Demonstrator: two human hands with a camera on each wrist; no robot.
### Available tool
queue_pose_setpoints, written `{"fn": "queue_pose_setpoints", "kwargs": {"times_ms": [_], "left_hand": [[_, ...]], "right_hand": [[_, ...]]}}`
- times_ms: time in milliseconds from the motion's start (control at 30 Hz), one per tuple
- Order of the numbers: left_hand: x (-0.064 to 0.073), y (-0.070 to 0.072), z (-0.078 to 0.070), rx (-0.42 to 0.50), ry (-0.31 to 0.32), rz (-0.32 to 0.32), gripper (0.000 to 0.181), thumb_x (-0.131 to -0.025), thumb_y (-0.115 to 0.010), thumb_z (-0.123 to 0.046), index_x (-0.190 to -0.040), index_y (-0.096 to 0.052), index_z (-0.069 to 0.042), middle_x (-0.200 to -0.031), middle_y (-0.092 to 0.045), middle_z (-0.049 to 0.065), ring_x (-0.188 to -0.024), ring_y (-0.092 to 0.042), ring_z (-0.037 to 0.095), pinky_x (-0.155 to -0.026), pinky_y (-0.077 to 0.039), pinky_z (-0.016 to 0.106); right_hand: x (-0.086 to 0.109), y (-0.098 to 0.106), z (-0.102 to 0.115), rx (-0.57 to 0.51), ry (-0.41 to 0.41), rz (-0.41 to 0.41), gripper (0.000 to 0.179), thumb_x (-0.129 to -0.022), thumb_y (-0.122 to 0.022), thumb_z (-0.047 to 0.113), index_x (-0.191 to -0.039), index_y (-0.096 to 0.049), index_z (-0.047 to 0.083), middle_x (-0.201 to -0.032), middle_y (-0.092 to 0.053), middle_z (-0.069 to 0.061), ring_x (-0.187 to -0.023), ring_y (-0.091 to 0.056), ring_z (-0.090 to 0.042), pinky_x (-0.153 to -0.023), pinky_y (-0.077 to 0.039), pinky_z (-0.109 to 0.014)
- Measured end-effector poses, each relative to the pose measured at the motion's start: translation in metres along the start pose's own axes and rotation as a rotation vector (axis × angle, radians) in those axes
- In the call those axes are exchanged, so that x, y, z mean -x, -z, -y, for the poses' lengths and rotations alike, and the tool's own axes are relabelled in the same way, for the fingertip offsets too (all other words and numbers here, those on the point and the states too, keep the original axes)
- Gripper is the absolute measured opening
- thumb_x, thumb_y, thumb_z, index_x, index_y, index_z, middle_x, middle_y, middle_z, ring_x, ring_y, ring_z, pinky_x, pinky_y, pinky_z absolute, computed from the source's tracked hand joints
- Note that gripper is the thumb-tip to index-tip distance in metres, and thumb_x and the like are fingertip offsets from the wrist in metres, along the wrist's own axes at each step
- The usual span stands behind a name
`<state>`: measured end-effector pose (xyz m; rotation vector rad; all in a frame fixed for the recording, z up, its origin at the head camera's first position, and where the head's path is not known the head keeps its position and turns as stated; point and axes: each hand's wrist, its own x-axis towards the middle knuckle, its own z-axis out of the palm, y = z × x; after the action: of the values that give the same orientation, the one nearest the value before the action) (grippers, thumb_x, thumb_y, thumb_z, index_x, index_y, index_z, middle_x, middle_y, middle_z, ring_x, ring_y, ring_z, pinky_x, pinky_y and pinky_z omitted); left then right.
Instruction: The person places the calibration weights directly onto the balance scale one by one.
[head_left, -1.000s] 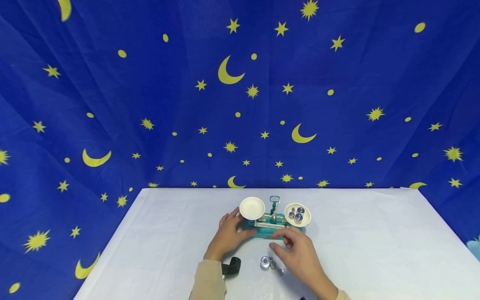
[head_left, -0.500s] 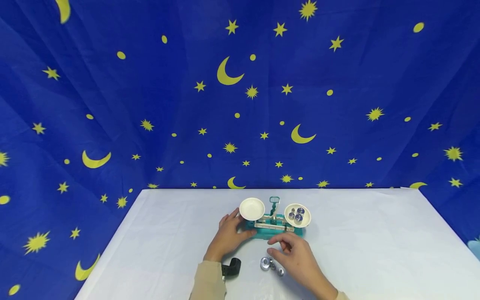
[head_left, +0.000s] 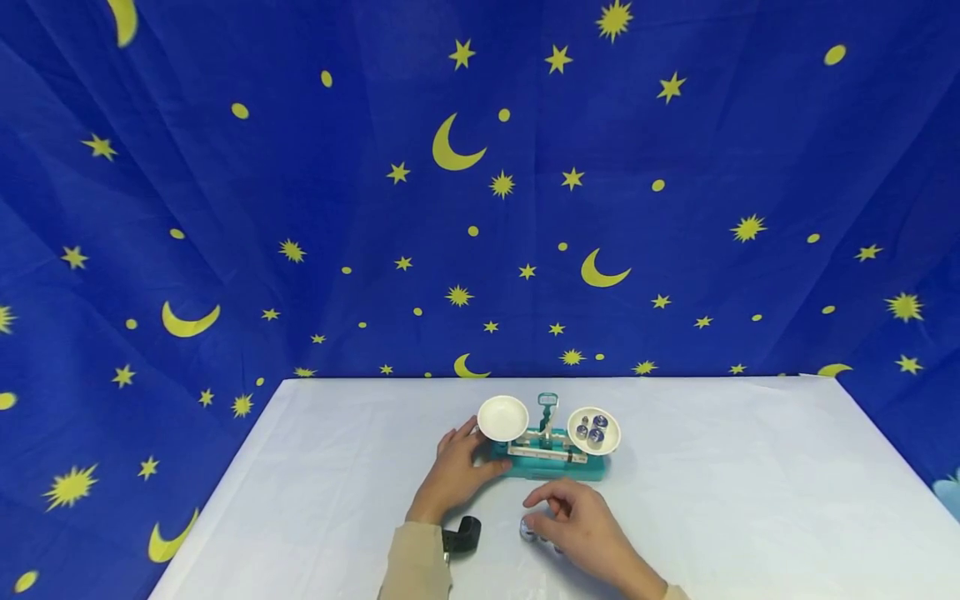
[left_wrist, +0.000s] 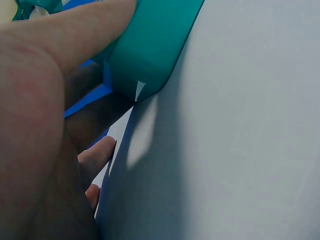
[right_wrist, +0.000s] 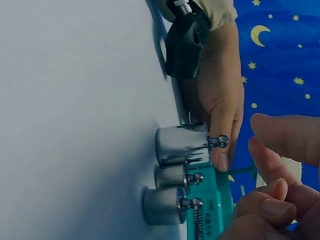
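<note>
On the table (head_left: 750,500), the scale (head_left: 543,454) stands at the lower centre of the head view, in the same spot as a second ago. The left hand (head_left: 455,471) matches too: it grips the left end, thumb on the base. The right hand (head_left: 581,525) has shifted down from the front of the scale to the loose weights (right_wrist: 182,145) at the bottom centre, partly covering them. Its thumb and forefinger stand a narrow gap apart, holding nothing; the work seems to have turned to these weights, with the pan weights (head_left: 596,436) left in the right pan (head_left: 612,439). At the bottom centre of the right wrist view, a black label (right_wrist: 198,225) carries pale letters, with sideways characters beside it; both are too small to read reliably. No brand can be made out.
</note>
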<state>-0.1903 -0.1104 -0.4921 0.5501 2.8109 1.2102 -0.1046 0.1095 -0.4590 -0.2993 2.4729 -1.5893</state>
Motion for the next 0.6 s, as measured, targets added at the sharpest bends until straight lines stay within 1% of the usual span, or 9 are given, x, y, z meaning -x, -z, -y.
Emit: {"fn": "queue_pose_setpoints", "kwargs": {"times_ms": [100,400,600], "left_hand": [[0.0001,-0.0004,0.0004,-0.003,-0.004,-0.002,0.07,-0.087,-0.075,-0.046,-0.143,-0.056,-0.008,-0.152,-0.046,0.019,-0.146,-0.033,0.038,-0.12,-0.013,0.063],[-0.0013,-0.0019,0.0025,-0.002,-0.002,-0.005,0.071,-0.087,-0.075,-0.047,-0.143,-0.056,-0.008,-0.153,-0.044,0.02,-0.146,-0.032,0.038,-0.12,-0.013,0.063],[-0.001,-0.0011,0.0019,0.009,0.0,-0.005,0.071,-0.087,-0.075,-0.047,-0.143,-0.056,-0.008,-0.153,-0.045,0.019,-0.146,-0.032,0.038,-0.121,-0.012,0.062]], "right_hand": [[0.0005,-0.0018,-0.0016,0.0,0.003,0.019,0.02,-0.085,-0.079,0.023,-0.1,-0.075,0.01,-0.069,-0.05,0.003,-0.057,-0.046,-0.007,-0.05,-0.04,-0.023],[-0.0003,-0.005,-0.0059,0.04,0.017,0.025,0.016,-0.084,-0.08,0.021,-0.097,-0.076,0.013,-0.071,-0.051,0.005,-0.061,-0.045,-0.006,-0.053,-0.04,-0.023],[-0.0002,-0.0057,-0.0066,0.01,0.016,0.049,0.016,-0.083,-0.08,0.018,-0.097,-0.076,0.011,-0.07,-0.05,0.005,-0.059,-0.044,-0.005,-0.05,-0.038,-0.023]]}}
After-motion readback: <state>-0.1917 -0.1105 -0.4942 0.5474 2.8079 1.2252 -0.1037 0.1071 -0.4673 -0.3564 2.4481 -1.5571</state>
